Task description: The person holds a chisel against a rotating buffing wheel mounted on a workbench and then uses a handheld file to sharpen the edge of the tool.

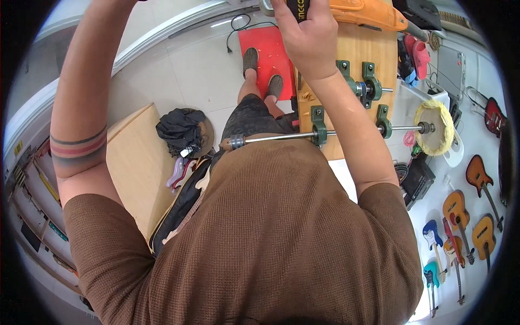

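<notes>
My left forearm, with dark and red bands round it, reaches up the left side. My left hand is cut off by the upper edge, so its fingers are hidden. At the top middle my right hand (310, 40) is closed round a black piece with yellow lettering (298, 7); a greyish end shows beside it, and the rest lies out of the picture. An orange tool body (365, 13) is just right of that hand, over the wooden bench (357, 46). Under my right forearm, green bearing blocks (318, 125) carry a long steel shaft (281, 135).
A yellow fluffy wheel (435, 127) sits at the shaft's right end, a wooden tip (226, 144) at its left. Shavings dot a red mat (266, 40) under my feet. A pale wooden panel (135, 168) and black cloth (181, 130) are at left; several guitars (456, 207) at right.
</notes>
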{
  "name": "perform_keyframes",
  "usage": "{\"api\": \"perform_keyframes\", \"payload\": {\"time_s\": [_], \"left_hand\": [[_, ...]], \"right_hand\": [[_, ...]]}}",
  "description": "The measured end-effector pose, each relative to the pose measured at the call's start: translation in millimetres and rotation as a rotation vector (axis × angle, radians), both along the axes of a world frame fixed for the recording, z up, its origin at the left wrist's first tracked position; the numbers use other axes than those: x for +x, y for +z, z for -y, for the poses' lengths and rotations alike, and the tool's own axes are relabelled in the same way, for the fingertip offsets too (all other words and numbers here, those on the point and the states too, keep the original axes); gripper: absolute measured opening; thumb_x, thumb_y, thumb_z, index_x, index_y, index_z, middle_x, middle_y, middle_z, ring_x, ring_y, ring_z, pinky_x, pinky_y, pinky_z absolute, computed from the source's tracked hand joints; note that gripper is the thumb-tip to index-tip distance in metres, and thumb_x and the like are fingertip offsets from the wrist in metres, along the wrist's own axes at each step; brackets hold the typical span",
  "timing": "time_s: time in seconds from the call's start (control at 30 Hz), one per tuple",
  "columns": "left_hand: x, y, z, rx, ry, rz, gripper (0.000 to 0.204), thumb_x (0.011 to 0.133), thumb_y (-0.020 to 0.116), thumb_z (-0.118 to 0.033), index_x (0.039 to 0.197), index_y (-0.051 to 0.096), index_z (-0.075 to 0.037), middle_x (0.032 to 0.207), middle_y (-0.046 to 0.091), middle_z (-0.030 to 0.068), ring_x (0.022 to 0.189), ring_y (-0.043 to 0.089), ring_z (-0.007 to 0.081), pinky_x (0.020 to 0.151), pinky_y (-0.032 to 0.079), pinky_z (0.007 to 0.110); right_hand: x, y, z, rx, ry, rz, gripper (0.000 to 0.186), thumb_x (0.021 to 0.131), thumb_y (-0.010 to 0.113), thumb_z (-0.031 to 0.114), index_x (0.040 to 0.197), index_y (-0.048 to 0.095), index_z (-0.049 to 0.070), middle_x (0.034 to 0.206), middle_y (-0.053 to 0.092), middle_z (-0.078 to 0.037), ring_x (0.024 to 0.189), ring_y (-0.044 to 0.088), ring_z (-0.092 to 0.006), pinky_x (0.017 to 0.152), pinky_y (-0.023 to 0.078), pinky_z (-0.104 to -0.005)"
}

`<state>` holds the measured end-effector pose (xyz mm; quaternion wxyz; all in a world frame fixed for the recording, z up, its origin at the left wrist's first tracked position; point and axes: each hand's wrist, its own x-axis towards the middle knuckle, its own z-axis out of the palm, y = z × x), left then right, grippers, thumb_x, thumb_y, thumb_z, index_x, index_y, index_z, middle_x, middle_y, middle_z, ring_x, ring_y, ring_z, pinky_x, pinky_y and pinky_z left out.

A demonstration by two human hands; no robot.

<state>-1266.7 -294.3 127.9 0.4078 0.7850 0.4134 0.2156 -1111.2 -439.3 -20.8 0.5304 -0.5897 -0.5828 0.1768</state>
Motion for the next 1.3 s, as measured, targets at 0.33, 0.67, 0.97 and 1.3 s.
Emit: {"api": "perform_keyframes", "payload": {"time_s": [0.33, 0.67, 0.97, 1.3], "left_hand": [[-5.0, -21.4, -11.9, 0.039, 0.031, -0.093, 0.025, 0.102, 0.063, -0.027, 0.106, 0.075, -0.004, 0.073, 0.063, -0.0018, 0.064, 0.053, 0.0095, 0.062, 0.044, 0.027], [-3.8, -12.6, -12.2, 0.088, 0.021, -0.109, 0.027, 0.105, 0.063, -0.027, 0.097, 0.072, -0.003, 0.065, 0.052, -0.0047, 0.058, 0.045, 0.0045, 0.053, 0.037, 0.024], [-4.7, -17.6, -14.6, -0.046, 0.027, -0.022, 0.028, 0.107, 0.06, -0.028, 0.092, 0.068, -0.006, 0.065, 0.05, -0.0073, 0.054, 0.04, 0.0018, 0.047, 0.03, 0.02], [1.7, -17.6, -0.5, 0.045, -0.027, -0.154, 0.029, 0.106, 0.062, -0.028, 0.089, 0.069, -0.005, 0.067, 0.051, -0.0056, 0.058, 0.043, 0.0056, 0.053, 0.034, 0.024]], "right_hand": [[-3.2, 15.4, 3.6, -0.124, 0.034, -0.097, 0.041, 0.097, 0.07, 0.015, 0.131, 0.054, -0.003, 0.091, 0.068, -0.02, 0.078, 0.07, -0.0335, 0.071, 0.055, -0.0401], [-2.5, 11.4, 7.3, -0.106, 0.025, -0.071, 0.04, 0.096, 0.071, 0.014, 0.128, 0.055, -0.004, 0.091, 0.069, -0.018, 0.074, 0.07, -0.0315, 0.067, 0.055, -0.0379], [-2.5, 18.3, -0.6, 0.128, 0.006, -0.031, 0.046, 0.094, 0.074, 0.013, 0.13, 0.053, -0.007, 0.089, 0.067, -0.016, 0.075, 0.067, -0.0227, 0.068, 0.055, -0.0343], [-1.9, 4.1, 0.9, 0.066, -0.03, 0.052, 0.045, 0.096, 0.073, 0.014, 0.131, 0.054, -0.008, 0.091, 0.069, -0.017, 0.078, 0.07, -0.0247, 0.07, 0.055, -0.0352]]}}
